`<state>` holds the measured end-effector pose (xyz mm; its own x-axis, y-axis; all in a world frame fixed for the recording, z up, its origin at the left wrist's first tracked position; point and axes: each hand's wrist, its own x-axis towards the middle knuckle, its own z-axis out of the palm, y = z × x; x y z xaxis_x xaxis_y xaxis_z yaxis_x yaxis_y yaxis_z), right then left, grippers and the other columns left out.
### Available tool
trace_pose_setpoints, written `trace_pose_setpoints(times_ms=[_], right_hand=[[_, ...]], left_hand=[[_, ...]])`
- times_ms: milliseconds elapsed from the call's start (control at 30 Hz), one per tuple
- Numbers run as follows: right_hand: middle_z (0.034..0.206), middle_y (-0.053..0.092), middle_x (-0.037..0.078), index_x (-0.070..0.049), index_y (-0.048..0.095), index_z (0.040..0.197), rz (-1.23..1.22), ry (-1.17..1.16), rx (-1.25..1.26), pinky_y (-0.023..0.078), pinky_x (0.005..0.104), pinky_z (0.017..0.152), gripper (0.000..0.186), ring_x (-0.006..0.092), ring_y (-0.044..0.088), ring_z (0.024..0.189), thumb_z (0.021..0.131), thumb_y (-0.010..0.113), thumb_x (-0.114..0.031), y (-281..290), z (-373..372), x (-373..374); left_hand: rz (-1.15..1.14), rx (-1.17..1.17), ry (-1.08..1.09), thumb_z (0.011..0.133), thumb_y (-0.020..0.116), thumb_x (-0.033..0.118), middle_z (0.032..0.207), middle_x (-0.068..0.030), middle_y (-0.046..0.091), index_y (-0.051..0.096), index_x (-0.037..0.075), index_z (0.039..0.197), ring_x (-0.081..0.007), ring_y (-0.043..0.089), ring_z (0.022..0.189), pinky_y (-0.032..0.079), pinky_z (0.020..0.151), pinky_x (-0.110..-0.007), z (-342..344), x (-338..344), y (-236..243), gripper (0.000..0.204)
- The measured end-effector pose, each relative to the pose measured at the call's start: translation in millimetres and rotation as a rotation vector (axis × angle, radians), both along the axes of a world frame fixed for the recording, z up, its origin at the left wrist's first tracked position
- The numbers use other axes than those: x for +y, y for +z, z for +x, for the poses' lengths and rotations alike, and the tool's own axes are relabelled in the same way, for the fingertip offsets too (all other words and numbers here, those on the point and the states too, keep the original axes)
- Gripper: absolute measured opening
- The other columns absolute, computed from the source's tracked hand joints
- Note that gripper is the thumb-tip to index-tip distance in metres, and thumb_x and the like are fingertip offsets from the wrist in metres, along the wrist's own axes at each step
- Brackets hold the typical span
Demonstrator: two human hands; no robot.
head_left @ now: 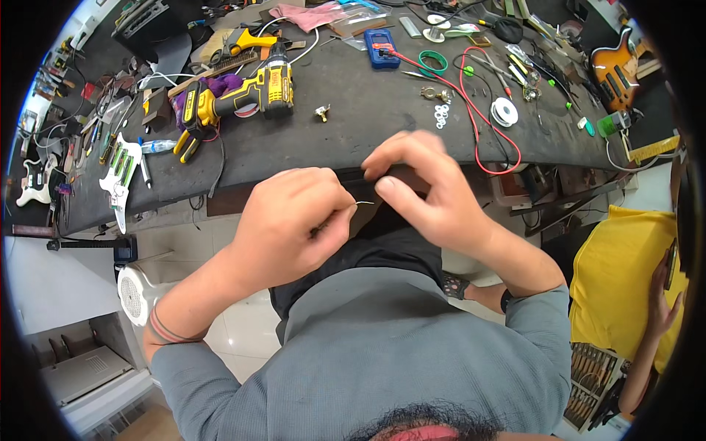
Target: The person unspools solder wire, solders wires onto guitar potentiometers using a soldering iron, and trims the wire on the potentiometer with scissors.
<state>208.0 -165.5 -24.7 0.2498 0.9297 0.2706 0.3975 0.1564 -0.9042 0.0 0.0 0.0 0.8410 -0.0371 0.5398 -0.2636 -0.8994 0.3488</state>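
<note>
We see the left hand (294,220) pinching a thin wire (364,203) between thumb and finger. The wire's light tip pokes out to the right, in front of the bench edge, over the lap. The right hand (430,184) is curled near it, thumb and fingers bent toward the tip. It is a bit blurry, so we cannot tell if it pinches anything. We think the step now is getting the tip of the wire just right. The next move seems to call for a steady left pinch and a gentle touch from the right.

On the dark bench (353,95) we see a small metal part (322,112) sitting alone, not far past the left hand. A yellow and black drill (276,92) lies to its left. Farther back is a blue meter (382,51) with a red cord (474,117), and a white spool (504,112) is to the right. A white plate with green strips (121,169) lies at the left edge.

At the far right we see a brown and orange guitar (618,66). Below it are a big yellow cloth (610,257) and another person's hand (662,309). The floor (246,323) has pale tiles.
</note>
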Motion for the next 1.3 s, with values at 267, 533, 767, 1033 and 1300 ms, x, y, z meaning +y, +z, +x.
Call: trace_pose_setpoints(times_ms=[267,533,767,1033,1300], right_hand=[[0.104,0.072,-0.008,-0.022,0.072,0.101,0.657,-0.335,-1.020,0.037,0.0544,0.124,0.023,0.0147,0.074,0.103,0.082,0.085,-0.024,-19.2,-13.5,10.8],[0.095,0.070,-0.008,-0.020,0.067,0.089,0.661,-0.245,-1.005,0.038,0.0543,0.122,0.014,0.0137,0.073,0.100,0.085,0.080,-0.019,-14.1,-14.0,10.8],[0.087,0.067,0.001,-0.011,0.065,0.090,0.271,0.055,-0.380,0.041,0.0483,0.111,0.009,0.0221,0.067,0.091,0.090,0.075,-0.011,-4.5,-16.9,10.5],[0.097,0.074,0.002,0.000,0.075,0.112,-0.233,0.105,0.505,0.052,0.0318,0.088,0.022,0.0144,0.067,0.090,0.107,0.073,-0.021,-4.2,-18.3,8.4],[0.104,0.073,-0.005,-0.022,0.075,0.105,0.623,-0.274,-0.896,0.036,0.0549,0.124,0.026,0.0163,0.074,0.102,0.081,0.085,-0.020,-19.9,-23.7,11.7]], left_hand=[[-1.247,0.447,0.038,0.105,0.079,0.012,0.085,0.0004,0.070,0.072,0.001,0.098,-0.0060,0.061,0.073,0.045,0.062,-0.024,-0.4,-3.8,1.9,0.015],[-1.358,0.548,0.001,0.107,0.079,0.018,0.084,0.0001,0.073,0.075,0.003,0.100,-0.0049,0.066,0.073,0.050,0.063,-0.023,-2.1,-1.7,3.8,0.017],[-0.189,0.050,-0.039,0.085,0.081,0.004,0.085,-0.0104,0.069,0.069,0.002,0.092,-0.0241,0.065,0.072,0.051,0.065,-0.037,-1.6,-2.4,-4.7,0.014],[0.035,0.003,0.014,0.081,0.079,-0.002,0.087,-0.0091,0.067,0.070,-0.001,0.094,-0.0235,0.066,0.075,0.051,0.066,-0.036,-6.7,1.5,-14.5,0.016],[-1.282,0.441,0.076,0.105,0.076,0.011,0.084,0.0000,0.071,0.073,-0.001,0.099,-0.0055,0.061,0.073,0.049,0.065,-0.026,-14.2,0.3,-10.7,0.014]])
